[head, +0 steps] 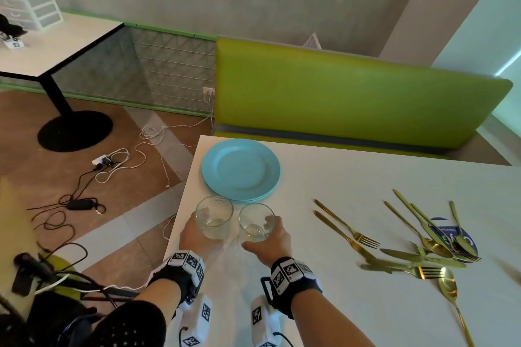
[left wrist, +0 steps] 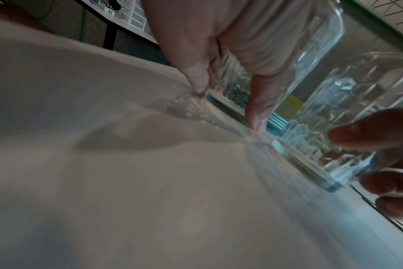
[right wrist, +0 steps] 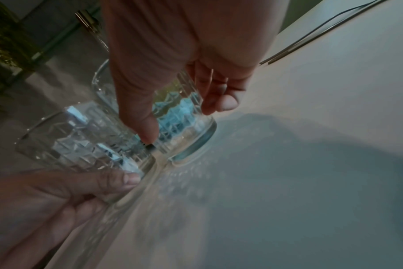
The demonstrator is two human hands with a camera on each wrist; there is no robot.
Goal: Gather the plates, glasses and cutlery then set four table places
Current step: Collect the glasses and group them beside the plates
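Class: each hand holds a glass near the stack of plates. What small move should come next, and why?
Probably let go of both glasses. The left hand grips the left glass and the right hand the right glass; both bases look set on the table, beside the blue plates, while the cutlery lies ungathered.

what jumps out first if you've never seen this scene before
Two clear glasses stand side by side near the table's left edge, the left hand gripping the left glass and the right hand the right glass. Just beyond them sits a stack of blue plates. To the right, gold cutlery lies scattered in a loose pile.
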